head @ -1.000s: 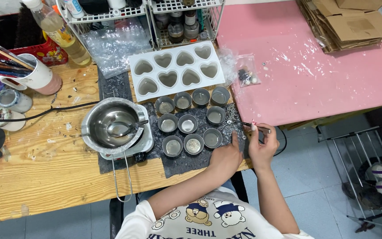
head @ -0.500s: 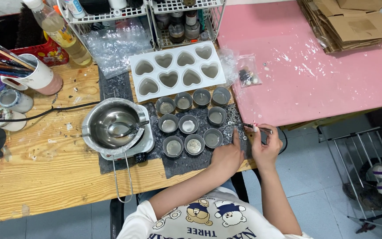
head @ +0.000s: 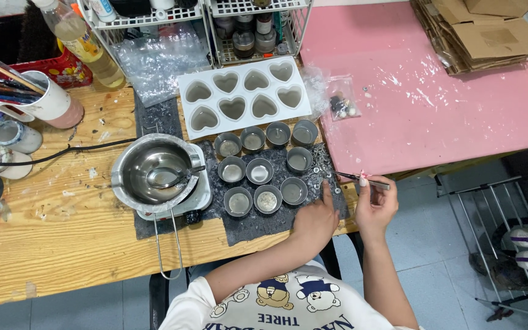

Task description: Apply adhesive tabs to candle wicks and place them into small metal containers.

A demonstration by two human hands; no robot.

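My right hand (head: 375, 206) grips thin metal tweezers (head: 362, 178) at the table's front edge, tips pointing left. My left hand (head: 316, 221) rests on the dark grey mat (head: 258, 223), its index finger stretched toward a scatter of tiny round metal pieces (head: 322, 175) on the mat's right side. Just left of the hands stand several small round metal tins (head: 266, 200), in rows. Behind the tins lies a white heart-shaped mould tray (head: 186, 116).
A steel pot with a spoon (head: 157, 174) sits on a small burner left of the tins. A pink tabletop (head: 435, 104) holds a small bag of beads (head: 341, 105) and folded cardboard (head: 481, 33). Mugs with brushes (head: 47, 101), a bottle (head: 84, 40) and wire racks (head: 245, 24) stand behind.
My left hand's index finger has stretched out toward the small metal pieces. My right hand has lifted the tweezers a little and swung them left.
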